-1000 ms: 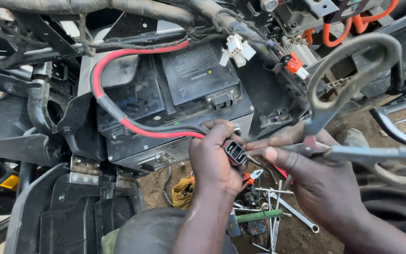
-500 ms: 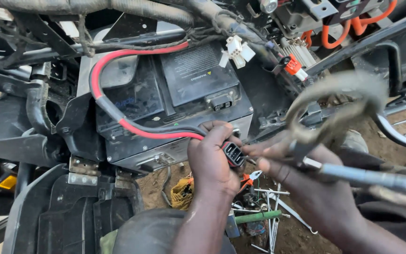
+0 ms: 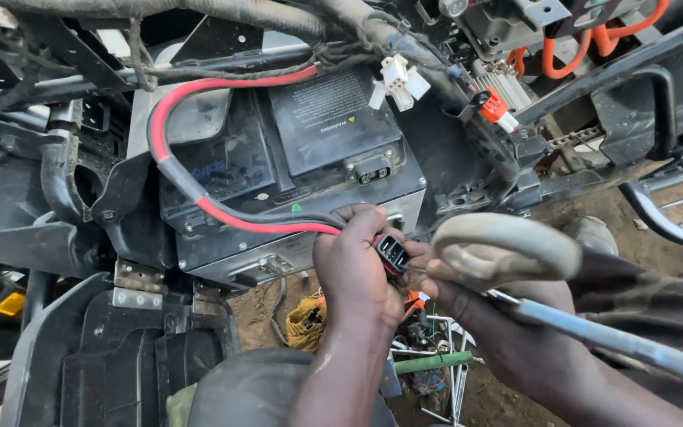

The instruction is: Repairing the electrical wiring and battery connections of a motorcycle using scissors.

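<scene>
Hands are seen close together below the battery box; left hand (image 3: pixel 355 265) is curled tight, thumb and fingers pinched round a small black connector (image 3: pixel 391 255) at the end of the red and black cable (image 3: pixel 199 178); the connector is held just right of the left thumb, its open face turned toward the right hand; right hand (image 3: pixel 488 324) is closed round a pair of large scissors (image 3: pixel 515 261), the pale loop handle blurred above the knuckles, the metal blade run out to the right; right fingertips are set against the connector's right side, touching or nearly so, exact contact cannot be told through the blur; the cable is looped up and left from the left hand over the grey battery box (image 3: pixel 302 182), which sits just above both hands; a white plug (image 3: pixel 398 82) is hung well above the hands, an orange-red plug (image 3: pixel 496 107) up and right of them; loose tools (image 3: pixel 436 364), a green-handled one among them, are lain on the dirt below and between the wrists; a yellow rag (image 3: pixel 307 320) is seen just left of the left wrist.
</scene>
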